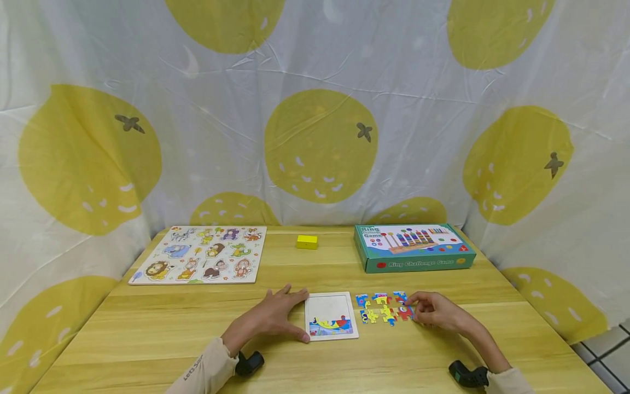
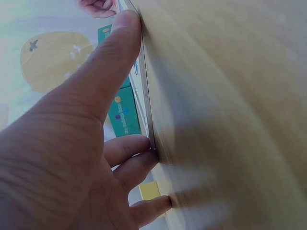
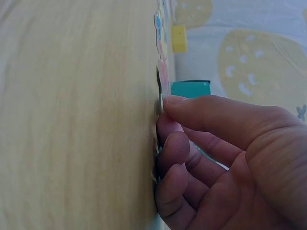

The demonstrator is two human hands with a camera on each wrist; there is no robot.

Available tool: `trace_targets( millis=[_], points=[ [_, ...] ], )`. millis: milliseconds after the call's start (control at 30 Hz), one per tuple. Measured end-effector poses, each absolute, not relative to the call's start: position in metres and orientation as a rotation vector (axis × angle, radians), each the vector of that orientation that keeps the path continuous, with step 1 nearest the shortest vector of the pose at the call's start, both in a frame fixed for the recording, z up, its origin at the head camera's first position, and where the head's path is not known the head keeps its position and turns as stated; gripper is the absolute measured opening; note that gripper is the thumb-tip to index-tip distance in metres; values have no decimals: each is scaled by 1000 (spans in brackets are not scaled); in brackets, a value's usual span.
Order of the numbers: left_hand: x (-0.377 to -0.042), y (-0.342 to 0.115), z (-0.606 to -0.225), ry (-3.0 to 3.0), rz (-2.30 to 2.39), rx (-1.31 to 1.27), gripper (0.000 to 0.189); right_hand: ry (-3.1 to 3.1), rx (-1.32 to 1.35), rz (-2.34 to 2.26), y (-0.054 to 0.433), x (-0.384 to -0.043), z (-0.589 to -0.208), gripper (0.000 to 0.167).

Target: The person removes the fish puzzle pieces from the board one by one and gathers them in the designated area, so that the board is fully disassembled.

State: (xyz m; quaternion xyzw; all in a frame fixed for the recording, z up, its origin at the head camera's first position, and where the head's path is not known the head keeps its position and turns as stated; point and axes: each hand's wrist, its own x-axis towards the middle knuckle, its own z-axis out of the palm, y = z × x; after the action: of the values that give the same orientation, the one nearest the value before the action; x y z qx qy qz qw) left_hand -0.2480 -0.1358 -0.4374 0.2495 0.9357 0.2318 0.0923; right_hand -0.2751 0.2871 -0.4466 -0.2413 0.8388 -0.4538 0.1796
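My left hand (image 1: 275, 314) lies spread along the left side of a small framed jigsaw board (image 1: 331, 298). In the left wrist view its thumb (image 2: 125, 21) touches one corner and its index and middle fingertips the other. Puzzle pieces with yellow and red sea-animal art fill the board's lower part. To the right of it, several loose jigsaw pieces (image 1: 381, 299) lie in two rows. My right hand (image 1: 440, 313) is at their right end, its thumb and index finger pinching the edge of a red jigsaw piece (image 3: 163, 74). The other fingers curl near the tabletop.
An animal peg puzzle (image 1: 199, 254) lies at the back left. Behind the jigsaw board sits a yellow block (image 1: 307, 242). A green Ring Challenge Game box (image 1: 415, 249) stands at the back right. A lemon-print curtain (image 1: 320, 148) hangs behind the wooden table (image 1: 290, 372).
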Motion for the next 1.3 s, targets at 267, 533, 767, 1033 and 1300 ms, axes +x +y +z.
trace_targets(
  millis=[267,533,767,1033,1300],
  points=[
    [-248,-136,-436,2777,684,738,100,2400,-673,-1245,288,-275,-446,25],
    [-247,-136,-435,2777,685,739,99,2419,-654,-1227,287,-275,-445,25],
    [-248,-136,-436,2775,683,740,99,2415,-675,-1228,288,-275,-445,24],
    [-248,-135,-436,2774,680,757,99,2409,-681,-1223,288,-277,-447,25],
    [-248,-135,-434,2766,682,755,99,2413,-699,-1206,286,-275,-444,23]
  ],
)
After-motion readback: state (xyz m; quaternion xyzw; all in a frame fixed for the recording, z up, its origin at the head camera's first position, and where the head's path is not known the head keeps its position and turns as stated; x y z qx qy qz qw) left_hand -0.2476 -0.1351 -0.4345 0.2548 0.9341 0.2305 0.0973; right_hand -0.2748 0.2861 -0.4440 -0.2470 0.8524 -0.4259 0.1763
